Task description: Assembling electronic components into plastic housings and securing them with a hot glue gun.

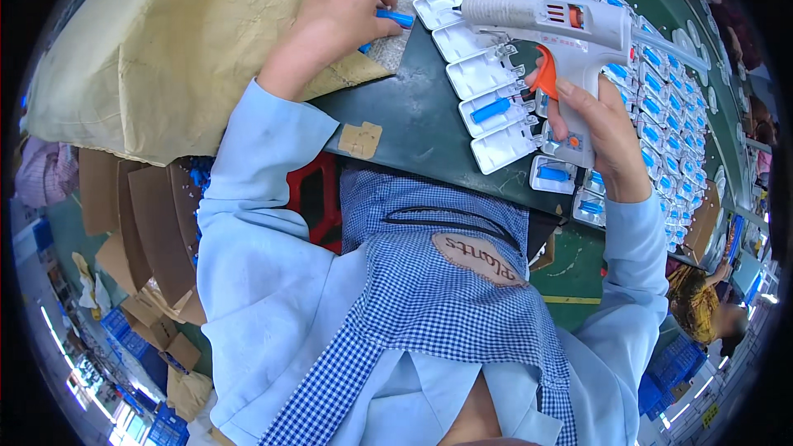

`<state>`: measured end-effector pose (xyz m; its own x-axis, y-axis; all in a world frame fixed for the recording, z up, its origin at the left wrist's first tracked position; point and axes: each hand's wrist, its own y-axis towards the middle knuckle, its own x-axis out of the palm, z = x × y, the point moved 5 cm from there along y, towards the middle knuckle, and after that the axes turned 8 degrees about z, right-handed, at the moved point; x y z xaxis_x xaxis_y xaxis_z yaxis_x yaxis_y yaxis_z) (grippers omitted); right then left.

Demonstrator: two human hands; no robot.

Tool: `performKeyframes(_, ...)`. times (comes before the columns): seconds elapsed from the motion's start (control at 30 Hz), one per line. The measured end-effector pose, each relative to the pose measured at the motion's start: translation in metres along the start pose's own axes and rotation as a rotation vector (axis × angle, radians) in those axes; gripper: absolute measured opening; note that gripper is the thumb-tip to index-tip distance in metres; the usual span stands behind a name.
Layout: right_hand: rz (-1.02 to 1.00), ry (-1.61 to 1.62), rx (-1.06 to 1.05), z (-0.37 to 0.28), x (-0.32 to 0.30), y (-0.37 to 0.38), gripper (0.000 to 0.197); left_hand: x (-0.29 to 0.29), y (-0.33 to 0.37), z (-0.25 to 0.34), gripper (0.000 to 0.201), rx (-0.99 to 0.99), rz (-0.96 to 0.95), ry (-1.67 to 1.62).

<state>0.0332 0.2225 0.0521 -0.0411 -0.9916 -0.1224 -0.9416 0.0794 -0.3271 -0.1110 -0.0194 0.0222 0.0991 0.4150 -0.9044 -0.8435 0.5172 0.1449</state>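
Observation:
My left hand (340, 23) is closed, pinching a small blue cylinder (398, 18) between thumb and fingers, above the mouth of a big yellowish paper bag (198, 49). My right hand (607, 120) grips the handle of a white hot glue gun (549, 21) with an orange trigger (543, 74); its nozzle points left, and a clear glue stick (673, 51) sticks out behind. Under the nozzle stands a column of open white plastic cases. One case holds a blue cylinder (491, 111), while a nearer case (500, 149) shows none.
Many white cases with blue pieces (665, 128) cover the right side of the dark green table (388, 116). A brown tape patch (360, 139) sits near the table's edge. Cardboard boxes (161, 223) and a red stool (318, 190) are below. Another person (698, 301) is at the right.

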Motion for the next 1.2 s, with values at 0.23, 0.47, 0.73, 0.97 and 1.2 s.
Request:
performKeyframes(0.23,-0.032,0.019,0.042,0.003,-0.002,-0.002,0.029,0.006,-0.004,0.014,0.017,0.236,0.113,0.115)
performKeyframes(0.47,0.010,0.041,0.029,0.004,-0.001,-0.003,0.030,0.004,-0.006,0.016,0.016,0.404,0.213,0.134)
performKeyframes(0.73,-0.050,0.046,0.009,0.005,-0.004,-0.001,0.028,-0.016,0.036,0.028,0.017,0.132,0.182,-0.223)
performKeyframes(0.97,0.005,0.038,0.013,0.005,-0.009,-0.010,0.030,0.014,0.049,0.046,0.020,0.126,0.172,-0.086)
performKeyframes(1.2,0.010,0.077,-0.002,0.007,-0.014,-0.013,0.032,0.024,0.050,0.052,0.019,0.144,0.174,0.004)
